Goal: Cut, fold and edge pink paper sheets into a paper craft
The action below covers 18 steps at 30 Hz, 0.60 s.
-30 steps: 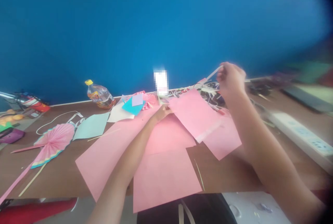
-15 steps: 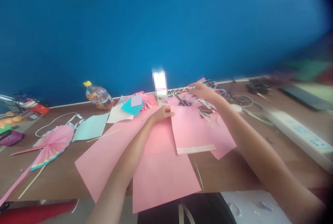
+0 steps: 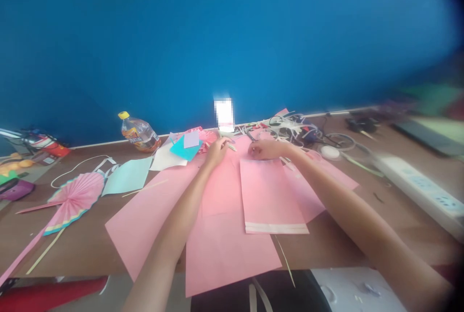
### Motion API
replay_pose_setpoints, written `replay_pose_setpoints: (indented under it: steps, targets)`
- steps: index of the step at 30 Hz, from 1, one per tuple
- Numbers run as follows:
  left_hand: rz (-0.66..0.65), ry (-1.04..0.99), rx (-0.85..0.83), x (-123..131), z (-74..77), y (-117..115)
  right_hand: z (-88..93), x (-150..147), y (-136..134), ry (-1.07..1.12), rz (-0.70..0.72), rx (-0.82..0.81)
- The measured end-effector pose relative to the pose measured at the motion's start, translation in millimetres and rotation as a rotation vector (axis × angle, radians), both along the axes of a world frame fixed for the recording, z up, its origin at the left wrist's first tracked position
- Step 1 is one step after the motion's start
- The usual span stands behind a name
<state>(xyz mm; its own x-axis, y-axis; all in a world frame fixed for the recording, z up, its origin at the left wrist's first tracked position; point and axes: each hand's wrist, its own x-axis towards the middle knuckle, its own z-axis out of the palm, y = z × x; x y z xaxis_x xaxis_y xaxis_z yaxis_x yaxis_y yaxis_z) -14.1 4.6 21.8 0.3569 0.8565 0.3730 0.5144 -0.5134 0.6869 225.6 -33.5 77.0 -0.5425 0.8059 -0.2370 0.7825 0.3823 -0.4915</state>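
Observation:
My left hand (image 3: pixel 216 151) is over the pink paper near the back of the table. Its fingers are closed, and a small pale strip-like thing (image 3: pixel 232 147) shows at the fingertips, too blurred to name. To its right, my right hand (image 3: pixel 266 149) is curled at the far edge of a pink sheet (image 3: pixel 271 193) with a white strip along its near end. What its fingers hold, if anything, is hidden. Just behind that hand, part of a dark pair of scissors (image 3: pixel 249 134) shows. Larger pink sheets (image 3: pixel 232 254) lie beneath.
A tangle of white paper strips and cables (image 3: pixel 293 126) lies at the back. On the right are a power strip (image 3: pixel 416 186) and a white disc (image 3: pixel 329 151). Leftward lie a pink folded fan (image 3: pixel 78 196), a pale green sheet (image 3: pixel 126 176) and a tilted bottle (image 3: pixel 139 133).
My right hand has come down from the clutter toward me. My left hand has left the pink sheet's corner and moved slightly back. The sheet with the white strip has slid nearer to me.

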Motion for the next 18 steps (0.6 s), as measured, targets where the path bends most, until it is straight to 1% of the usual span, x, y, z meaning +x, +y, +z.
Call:
replay_pose_setpoints:
  steps: [3, 6, 8, 12, 18]
  targets:
    - [0.005, 0.195, 0.097, 2, -0.7, -5, -3.8, -2, 2, -0.007, -0.012, 0.001]
    - [-0.001, 0.329, 0.124, 5, -2.0, -6, -9.5, -2, 5, 0.007, -0.006, 0.022]
    - [0.002, 0.377, 0.125, 6, -3.8, -6, -14.4, -1, 7, 0.016, -0.001, 0.051]
    - [0.006, 0.369, 0.132, 7, -7.6, -3, -20.7, -2, 9, 0.044, -0.011, 0.06]
    - [0.002, 0.304, 0.177, 8, -7.1, -6, -16.5, -6, 5, 0.077, -0.029, 0.095]
